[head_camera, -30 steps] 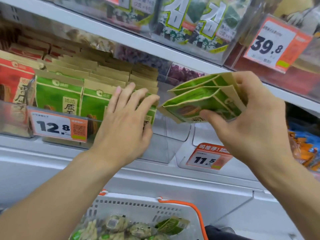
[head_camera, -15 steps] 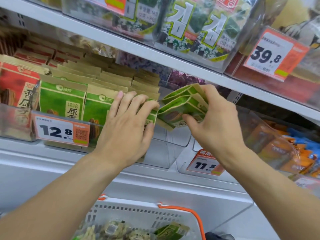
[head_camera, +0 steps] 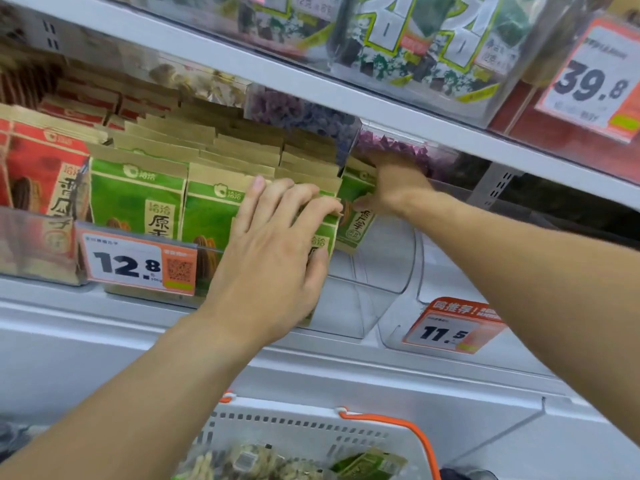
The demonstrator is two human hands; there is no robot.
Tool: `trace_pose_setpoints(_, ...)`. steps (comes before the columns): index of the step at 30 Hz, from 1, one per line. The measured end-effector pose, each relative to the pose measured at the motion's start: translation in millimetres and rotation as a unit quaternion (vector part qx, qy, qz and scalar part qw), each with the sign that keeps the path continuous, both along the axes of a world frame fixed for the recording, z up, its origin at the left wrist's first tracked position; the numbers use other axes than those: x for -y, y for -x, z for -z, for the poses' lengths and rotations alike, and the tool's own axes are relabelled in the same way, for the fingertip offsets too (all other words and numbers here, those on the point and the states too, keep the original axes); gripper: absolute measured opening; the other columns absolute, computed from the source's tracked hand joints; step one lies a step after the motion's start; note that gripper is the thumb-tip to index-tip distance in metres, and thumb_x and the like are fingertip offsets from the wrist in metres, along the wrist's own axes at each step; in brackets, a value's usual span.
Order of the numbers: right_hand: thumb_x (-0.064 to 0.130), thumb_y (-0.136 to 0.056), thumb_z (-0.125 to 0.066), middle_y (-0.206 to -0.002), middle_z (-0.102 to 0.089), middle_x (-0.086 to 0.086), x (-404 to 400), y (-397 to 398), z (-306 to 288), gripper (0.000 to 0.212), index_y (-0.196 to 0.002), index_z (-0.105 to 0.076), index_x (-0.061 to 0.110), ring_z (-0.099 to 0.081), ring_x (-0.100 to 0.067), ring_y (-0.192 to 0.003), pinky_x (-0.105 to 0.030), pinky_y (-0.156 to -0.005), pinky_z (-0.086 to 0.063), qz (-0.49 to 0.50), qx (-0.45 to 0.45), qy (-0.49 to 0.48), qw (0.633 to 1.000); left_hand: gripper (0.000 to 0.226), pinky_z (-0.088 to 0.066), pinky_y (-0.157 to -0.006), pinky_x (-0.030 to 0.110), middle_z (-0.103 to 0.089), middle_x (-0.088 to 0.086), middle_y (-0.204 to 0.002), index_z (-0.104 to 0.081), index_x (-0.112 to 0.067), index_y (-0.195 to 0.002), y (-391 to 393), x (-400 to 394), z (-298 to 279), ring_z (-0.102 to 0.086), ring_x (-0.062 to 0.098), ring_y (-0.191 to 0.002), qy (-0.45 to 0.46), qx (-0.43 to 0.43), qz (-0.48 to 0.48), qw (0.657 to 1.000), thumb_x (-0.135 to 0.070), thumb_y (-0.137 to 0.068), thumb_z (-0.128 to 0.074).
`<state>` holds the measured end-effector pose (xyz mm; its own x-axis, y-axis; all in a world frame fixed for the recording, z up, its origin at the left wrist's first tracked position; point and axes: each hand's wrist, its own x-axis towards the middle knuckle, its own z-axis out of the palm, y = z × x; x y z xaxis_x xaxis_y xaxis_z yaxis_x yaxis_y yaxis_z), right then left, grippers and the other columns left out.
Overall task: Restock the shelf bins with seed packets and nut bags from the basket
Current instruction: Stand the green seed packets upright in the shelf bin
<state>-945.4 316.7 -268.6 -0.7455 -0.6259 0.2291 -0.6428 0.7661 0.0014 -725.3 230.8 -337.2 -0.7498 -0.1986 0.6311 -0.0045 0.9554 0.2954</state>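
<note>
Rows of green seed packets with tan tops stand in a clear shelf bin. My left hand lies flat with straight fingers against the front packets at the bin's right end. My right hand reaches deep into the bin just right of them and grips a few green seed packets, upright, thumb in front. The white basket with an orange handle sits below, holding nut bags and a green packet.
Red seed packets fill the bin at left. Price tags 12.8 and 11.5 hang on the bin fronts. The upper shelf edge carries seaweed packs and a 39.8 tag. Purple bags lie behind.
My right hand has carried the green packets left and deep into the bin, turning them upright beside the stacked rows. My left hand stayed pressed on the front packets.
</note>
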Motion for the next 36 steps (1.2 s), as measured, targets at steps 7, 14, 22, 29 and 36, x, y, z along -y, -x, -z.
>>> trace_pose_setpoints(7, 0.03, -0.062, -0.093, -0.123, -0.064, -0.007, 31.3, 52.7, 4.8, 0.073, -0.125, -0.058, 0.016, -0.059, -0.03, -0.116, -0.043, -0.097, -0.051, 0.013, 0.003, -0.007, 1.0, 0.044, 0.001, -0.124, 0.039, -0.044, -0.008, -0.135, -0.046, -0.03, -0.13, 3.4, 1.1, 3.0, -0.031, 0.02, -0.138, -0.02, -0.002, 0.011, 1.0, -0.027, -0.086, -0.049)
trace_pose_setpoints(14, 0.041, -0.057, -0.092, -0.131, -0.053, -0.011, 33.6, 56.4, 5.2, 0.09, -0.133, -0.048, 0.018, -0.049, -0.035, -0.125, -0.052, -0.102, -0.044, 0.009, -0.028, 0.015, 0.999, 0.049, 0.005, -0.123, 0.037, -0.042, -0.009, -0.139, -0.044, -0.032, -0.133, 6.0, 5.2, 4.1, -0.027, 0.019, -0.14, -0.019, 0.009, 0.028, 0.999, -0.03, -0.085, -0.051)
trace_pose_setpoints(22, 0.03, -0.086, -0.068, -0.123, -0.061, -0.01, 0.1, 18.7, -5.4, 0.041, -0.123, -0.057, 0.018, -0.059, -0.034, -0.114, -0.042, -0.094, -0.052, 0.046, -0.002, 0.087, 0.995, 0.055, 0.006, -0.123, 0.038, -0.037, -0.008, -0.148, -0.038, -0.032, -0.142, 3.5, 10.7, 3.9, -0.018, 0.018, -0.147, 0.016, 0.039, 0.039, 0.998, -0.03, -0.088, -0.051)
trace_pose_setpoints(29, 0.029, -0.087, -0.069, -0.12, -0.059, -0.012, -81.6, -69.4, 6.0, 0.039, -0.12, -0.058, 0.012, -0.053, -0.033, -0.115, -0.041, -0.095, -0.047, 0.032, -0.027, 0.209, 0.977, 0.071, -0.002, -0.123, 0.049, -0.018, 0.002, -0.163, -0.026, -0.026, -0.154, -11.6, 0.2, -1.4, 0.0, 0.022, -0.153, 0.036, 0.039, 0.031, 0.998, -0.027, -0.088, -0.051)
trace_pose_setpoints(36, 0.011, -0.085, -0.067, -0.096, -0.048, 0.011, -133.4, -175.4, 77.6, 0.018, -0.099, -0.057, 0.018, -0.053, -0.014, -0.09, -0.024, -0.082, -0.041, -0.056, -0.031, 0.386, 0.92, 0.022, -0.045, -0.087, 0.035, -0.057, 0.0, -0.107, -0.061, -0.011, -0.105, -41.8, -48.5, 13.7, -0.055, 0.02, -0.103, -0.09, -0.103, 0.064, 0.989, -0.005, -0.084, -0.056)
